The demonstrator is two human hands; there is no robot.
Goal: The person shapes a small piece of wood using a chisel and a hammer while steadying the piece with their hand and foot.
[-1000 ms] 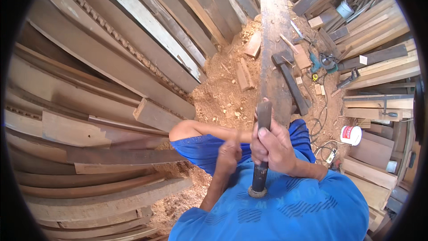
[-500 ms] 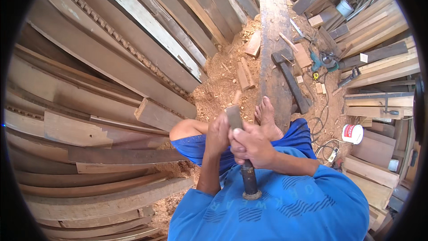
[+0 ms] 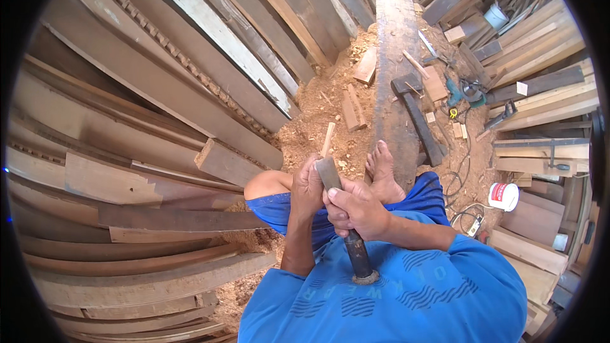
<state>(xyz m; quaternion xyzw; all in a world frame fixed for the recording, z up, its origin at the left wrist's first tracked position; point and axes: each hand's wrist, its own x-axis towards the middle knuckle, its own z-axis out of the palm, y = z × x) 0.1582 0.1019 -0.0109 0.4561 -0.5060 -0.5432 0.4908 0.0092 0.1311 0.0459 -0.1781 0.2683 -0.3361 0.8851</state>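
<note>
Grey chisel blade (image 3: 329,173) juts beyond the right hand (image 3: 359,208).

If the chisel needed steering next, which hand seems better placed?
Probably the right hand: it wraps around the chisel, while the left hand sits beside the blade, close to a thin wood strip.

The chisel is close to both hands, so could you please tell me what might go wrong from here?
The chisel's blade lies close to the left hand, which appears to hold a wood strip, so a slip might cut its bare fingers.
If the right hand lost its grip, the chisel could drop towards the bare foot.
The handle's end seems against the blue shirt; a jolt might jab the torso.
</note>
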